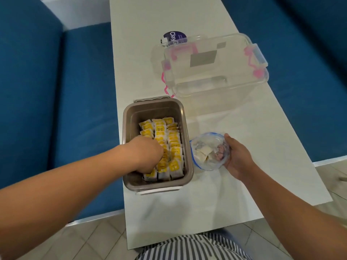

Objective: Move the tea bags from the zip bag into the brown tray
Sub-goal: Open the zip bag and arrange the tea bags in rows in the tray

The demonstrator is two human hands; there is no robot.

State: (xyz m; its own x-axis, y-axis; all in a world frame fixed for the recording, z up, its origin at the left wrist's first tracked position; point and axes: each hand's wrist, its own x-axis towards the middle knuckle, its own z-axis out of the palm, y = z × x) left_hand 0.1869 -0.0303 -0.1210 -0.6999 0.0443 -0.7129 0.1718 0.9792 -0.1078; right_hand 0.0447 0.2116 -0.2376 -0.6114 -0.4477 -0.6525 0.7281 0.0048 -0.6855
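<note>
1. nearest: striped clothing [187,246] at the edge of the table [187,203]; no part in the step.
2. left hand [150,154] knuckles up inside the brown tray [150,111], fingers curled down with tips buried among the tea bags [174,136]; cannot tell whether pinching one or merely tucking.
3. likely step: seating a packet in the near-left row. slide it in upright, label matching the neighbours, without toppling the rows beside it.
4. right hand [236,156] just beside the tray, cupped round the zip bag [208,145], thumb at the upper rim, fingers curled beneath; a few packets inside, mouth turned toward the tray.
5. keep that mouth propped open and close to the tray, for a short reach across.
6. farther off: clear box [216,72] with pink latches, and beyond it a purple-lidded jar [174,37]; leave both alone.
</note>
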